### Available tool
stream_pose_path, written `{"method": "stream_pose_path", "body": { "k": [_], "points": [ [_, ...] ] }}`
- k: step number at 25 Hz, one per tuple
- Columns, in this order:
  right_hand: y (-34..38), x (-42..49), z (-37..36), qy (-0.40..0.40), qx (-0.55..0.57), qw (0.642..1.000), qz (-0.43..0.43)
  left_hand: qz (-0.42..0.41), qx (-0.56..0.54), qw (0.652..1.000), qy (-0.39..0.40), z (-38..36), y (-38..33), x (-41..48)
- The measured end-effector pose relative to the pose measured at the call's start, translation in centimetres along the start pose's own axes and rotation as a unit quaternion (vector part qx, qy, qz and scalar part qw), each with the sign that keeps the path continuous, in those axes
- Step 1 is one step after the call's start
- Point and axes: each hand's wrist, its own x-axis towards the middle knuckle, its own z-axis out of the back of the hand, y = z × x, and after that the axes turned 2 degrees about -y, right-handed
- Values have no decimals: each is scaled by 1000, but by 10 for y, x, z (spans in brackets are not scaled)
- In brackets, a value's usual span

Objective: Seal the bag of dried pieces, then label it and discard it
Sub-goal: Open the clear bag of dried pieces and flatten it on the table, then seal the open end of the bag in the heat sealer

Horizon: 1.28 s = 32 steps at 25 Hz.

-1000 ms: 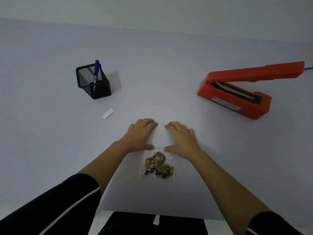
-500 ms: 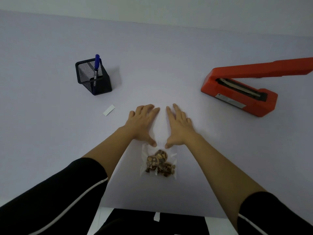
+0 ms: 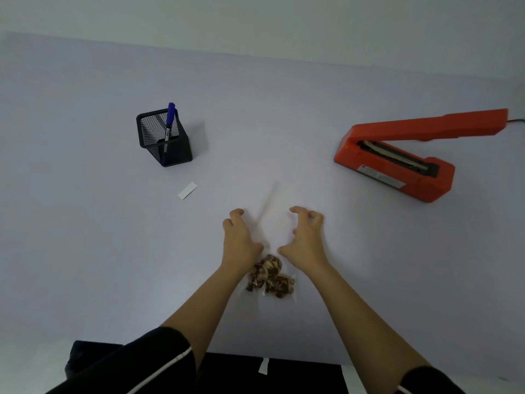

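Nearest me the clear bag [image 3: 279, 285] of dried pieces lies flat on the table [image 3: 85, 223], its empty top reaching away between the hands. The left hand [image 3: 240, 240] and right hand [image 3: 308, 240] sit on that top with fingers clawed; I cannot tell whether either truly grips it. Farther off, a paper slip [image 3: 187, 190] and pen holder [image 3: 164, 143] stand left, and the sealer [image 3: 397, 163], arm raised, stands right.

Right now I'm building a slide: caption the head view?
Fingers curled, left hand and right hand flank the clear bag's top; orange sealer stands open at right.
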Motion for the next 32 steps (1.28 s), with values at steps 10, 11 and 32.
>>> {"method": "stream_pose_path", "body": {
  "k": [10,11,32],
  "points": [
    [-6,-6,37,-5,289,955,-63,-57,-90,987,118,20,-15,-13],
    [-8,-6,45,-16,311,948,-67,-59,-94,985,134,21,-21,-14],
    [-100,25,244,24,392,904,-169,-47,-220,959,174,-107,-161,0]
  ]
}}
